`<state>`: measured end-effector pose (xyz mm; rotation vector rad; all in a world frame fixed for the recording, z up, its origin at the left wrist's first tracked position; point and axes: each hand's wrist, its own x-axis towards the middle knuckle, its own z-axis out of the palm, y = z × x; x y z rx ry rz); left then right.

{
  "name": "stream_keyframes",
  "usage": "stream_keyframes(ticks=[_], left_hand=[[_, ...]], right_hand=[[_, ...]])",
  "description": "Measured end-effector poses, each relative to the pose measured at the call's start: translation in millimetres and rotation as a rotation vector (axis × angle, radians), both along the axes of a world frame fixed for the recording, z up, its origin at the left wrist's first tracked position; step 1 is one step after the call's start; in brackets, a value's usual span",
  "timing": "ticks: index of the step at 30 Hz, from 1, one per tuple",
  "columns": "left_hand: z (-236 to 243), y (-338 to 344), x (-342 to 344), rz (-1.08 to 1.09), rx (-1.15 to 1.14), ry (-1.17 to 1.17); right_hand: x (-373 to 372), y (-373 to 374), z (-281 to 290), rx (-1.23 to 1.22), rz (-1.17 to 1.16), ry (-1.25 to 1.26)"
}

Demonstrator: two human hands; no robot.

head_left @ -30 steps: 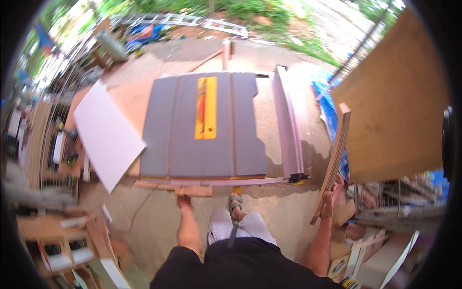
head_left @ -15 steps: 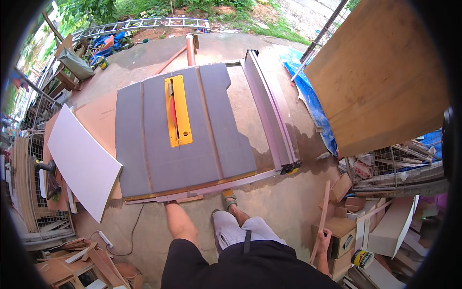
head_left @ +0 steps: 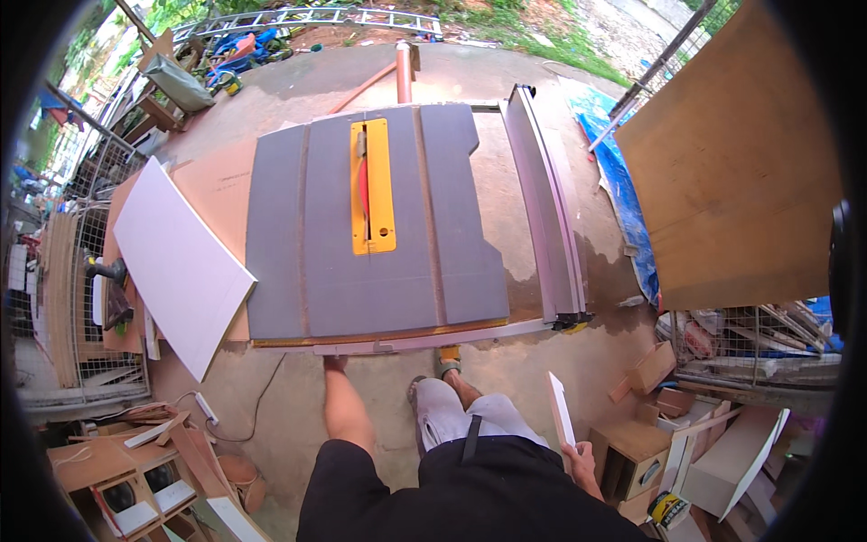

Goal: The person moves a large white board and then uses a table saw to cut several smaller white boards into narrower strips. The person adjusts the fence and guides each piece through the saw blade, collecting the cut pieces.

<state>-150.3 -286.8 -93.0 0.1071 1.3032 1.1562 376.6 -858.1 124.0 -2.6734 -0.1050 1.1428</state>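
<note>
A table saw (head_left: 322, 226) has a grey top, a yellow insert (head_left: 379, 181) with a red part in its slot, and a metal fence (head_left: 546, 217) at its right side. My left hand (head_left: 334, 362) reaches to the front rail (head_left: 420, 337), its fingers hidden under the edge. My right hand (head_left: 581, 459), low at the right beside my leg, grips a narrow white-faced strip (head_left: 560, 406) angled upward. A large white panel (head_left: 181, 253) lies left of the saw on a brown sheet (head_left: 212, 190).
A big plywood sheet (head_left: 727, 172) stands at the right over blue tarp (head_left: 632, 235). Offcuts and wooden boxes (head_left: 632, 443) crowd the lower corners. A power strip (head_left: 206, 408) with a cord lies lower left. A ladder (head_left: 298, 18) lies beyond the concrete.
My right hand has come down toward my body, and its strip now shows a white face. My left hand has reached under the rail. The wood pieces at the rail have disappeared from sight.
</note>
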Motion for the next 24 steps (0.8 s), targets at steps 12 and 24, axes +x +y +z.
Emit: stream_keyframes(ticks=[12,24], left_hand=[[61.1,-226.3,54.5,-1.094,-0.675,0.503],[132.6,-193.5,22.7,-0.769,-0.487,0.555]], right_hand=[[-4.7,96.4,-12.5,-0.131,0.109,0.121],[13.8,139.3,-66.2,-0.278,0.209,0.196]])
